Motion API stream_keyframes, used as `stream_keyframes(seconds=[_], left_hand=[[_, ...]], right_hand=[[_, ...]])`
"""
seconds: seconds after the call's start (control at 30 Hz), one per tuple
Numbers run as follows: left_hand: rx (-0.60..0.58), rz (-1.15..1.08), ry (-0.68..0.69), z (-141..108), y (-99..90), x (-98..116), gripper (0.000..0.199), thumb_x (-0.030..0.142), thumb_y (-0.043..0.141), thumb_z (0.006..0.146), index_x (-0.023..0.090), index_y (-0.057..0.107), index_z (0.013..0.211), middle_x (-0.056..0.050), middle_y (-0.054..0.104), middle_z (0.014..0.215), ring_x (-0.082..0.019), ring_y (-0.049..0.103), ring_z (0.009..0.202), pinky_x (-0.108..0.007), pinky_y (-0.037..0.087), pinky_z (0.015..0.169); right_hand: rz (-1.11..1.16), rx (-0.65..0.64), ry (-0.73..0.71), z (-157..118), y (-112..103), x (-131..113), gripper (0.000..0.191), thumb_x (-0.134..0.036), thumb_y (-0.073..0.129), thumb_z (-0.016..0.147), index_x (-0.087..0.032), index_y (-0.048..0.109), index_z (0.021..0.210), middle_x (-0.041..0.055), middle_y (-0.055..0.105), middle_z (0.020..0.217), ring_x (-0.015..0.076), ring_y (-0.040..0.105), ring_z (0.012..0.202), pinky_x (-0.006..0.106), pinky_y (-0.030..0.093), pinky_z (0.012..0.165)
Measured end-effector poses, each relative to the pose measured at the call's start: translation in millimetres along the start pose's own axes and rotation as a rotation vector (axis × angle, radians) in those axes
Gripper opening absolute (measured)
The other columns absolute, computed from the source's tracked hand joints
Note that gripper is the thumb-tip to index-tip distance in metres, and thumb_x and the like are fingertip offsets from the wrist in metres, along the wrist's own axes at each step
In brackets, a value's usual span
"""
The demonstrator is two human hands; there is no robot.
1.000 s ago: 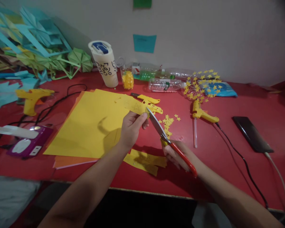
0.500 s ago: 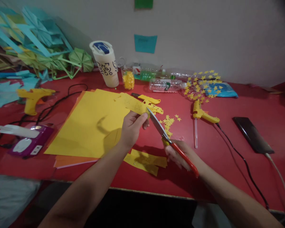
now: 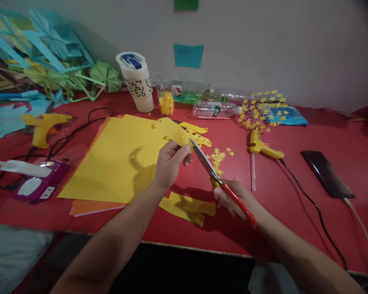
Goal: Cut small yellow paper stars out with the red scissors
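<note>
My left hand (image 3: pixel 171 162) pinches a yellow paper strip (image 3: pixel 175 132) with pencil marks between thumb and fingers. In my right hand (image 3: pixel 233 196) are the red-handled scissors (image 3: pixel 237 203), their blades pointing up and left, with the tips at the strip's edge beside my left thumb. Small yellow paper stars (image 3: pixel 217 157) lie in a pile just behind the blades. Cut yellow scraps (image 3: pixel 202 139) rest beyond the strip. More yellow strips (image 3: pixel 187 206) lie on the table between my forearms, and large yellow sheets (image 3: pixel 116 159) are stacked to the left over orange ones.
Yellow glue guns (image 3: pixel 259 146) lie on both sides, with cords. A phone (image 3: pixel 326 173) is at the right. A white tumbler (image 3: pixel 137 83), plastic bottles (image 3: pixel 214 109) and a star bunch (image 3: pixel 262 110) stand or lie along the back. A purple power strip (image 3: pixel 38 181) sits left.
The yellow strip has tilted a little in my left hand, its far end shifting slightly. Both hands and the scissors stay almost where they were.
</note>
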State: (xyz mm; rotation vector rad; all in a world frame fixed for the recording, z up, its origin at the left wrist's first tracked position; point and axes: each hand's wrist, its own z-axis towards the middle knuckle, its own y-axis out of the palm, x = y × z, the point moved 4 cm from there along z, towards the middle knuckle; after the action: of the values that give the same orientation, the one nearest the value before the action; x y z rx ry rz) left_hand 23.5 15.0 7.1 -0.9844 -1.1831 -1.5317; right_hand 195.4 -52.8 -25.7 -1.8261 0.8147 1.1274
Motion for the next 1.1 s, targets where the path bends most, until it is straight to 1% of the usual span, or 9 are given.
stream_keyframes(seconds=[0.13,0.33,0.5,0.6,0.7,0.9,1.1], left_hand=[[0.002,0.001,0.013,2.6,-2.4,0.1,0.014,0.023,0.054,0.08,0.018,0.056,0.068,0.003,0.055,0.052,-0.005,0.049,0.045,-0.02,0.041,0.045],[0.004,-0.022,0.029,4.3,-5.9,1.6,0.017,0.02,0.054,0.081,0.018,0.052,0.064,0.004,0.055,0.054,-0.005,0.051,0.048,-0.019,0.042,0.047],[0.039,-0.023,0.01,5.5,-8.5,4.8,0.016,0.02,0.053,0.081,0.018,0.049,0.066,0.004,0.056,0.055,-0.005,0.052,0.048,-0.019,0.043,0.048],[0.05,-0.015,0.01,7.4,-11.3,5.3,0.015,0.021,0.053,0.081,0.018,0.048,0.067,0.004,0.056,0.054,-0.005,0.051,0.047,-0.018,0.043,0.047],[0.026,0.01,0.013,9.9,-14.0,5.1,0.015,0.02,0.053,0.08,0.018,0.048,0.066,0.004,0.055,0.054,-0.005,0.051,0.046,-0.018,0.043,0.046],[-0.051,0.073,0.003,13.4,-16.5,7.9,0.014,0.02,0.056,0.076,0.018,0.051,0.063,0.003,0.055,0.051,-0.006,0.05,0.044,-0.019,0.041,0.043],[-0.099,0.054,-0.026,15.9,-18.2,8.0,0.013,0.019,0.057,0.073,0.018,0.051,0.061,0.003,0.054,0.05,-0.006,0.048,0.043,-0.019,0.04,0.042]], right_hand=[[-0.01,0.001,0.015,0.2,-1.4,0.1,0.051,-0.068,0.044,0.08,-0.021,0.039,0.061,-0.0038,0.044,0.049,0.0064,0.033,0.038,0.022,0.027,0.037],[-0.018,0.001,0.008,0.5,-3.0,-1.2,0.048,-0.064,0.047,0.081,-0.021,0.04,0.062,-0.004,0.043,0.05,0.0068,0.035,0.039,0.022,0.029,0.038],[-0.048,-0.004,0.019,1.3,-3.4,-2.7,0.044,-0.059,0.048,0.083,-0.02,0.041,0.062,-0.0023,0.047,0.053,0.0067,0.035,0.04,0.021,0.026,0.036],[-0.047,-0.016,0.019,1.5,-3.2,-3.1,0.046,-0.061,0.049,0.081,-0.02,0.041,0.062,-0.003,0.045,0.052,0.0065,0.034,0.04,0.021,0.026,0.036],[-0.039,-0.025,0.002,1.3,-3.8,-3.5,0.049,-0.065,0.047,0.08,-0.02,0.042,0.062,-0.0033,0.044,0.052,0.0066,0.034,0.041,0.022,0.027,0.038],[-0.037,-0.083,-0.061,0.8,-5.5,-4.7,0.052,-0.07,0.046,0.079,-0.021,0.042,0.064,-0.0064,0.037,0.048,0.0075,0.035,0.04,0.026,0.037,0.046],[-0.053,-0.087,-0.04,-0.1,-7.6,-6.6,0.051,-0.068,0.046,0.08,-0.021,0.041,0.062,-0.0047,0.04,0.05,0.0072,0.034,0.04,0.023,0.029,0.04]])
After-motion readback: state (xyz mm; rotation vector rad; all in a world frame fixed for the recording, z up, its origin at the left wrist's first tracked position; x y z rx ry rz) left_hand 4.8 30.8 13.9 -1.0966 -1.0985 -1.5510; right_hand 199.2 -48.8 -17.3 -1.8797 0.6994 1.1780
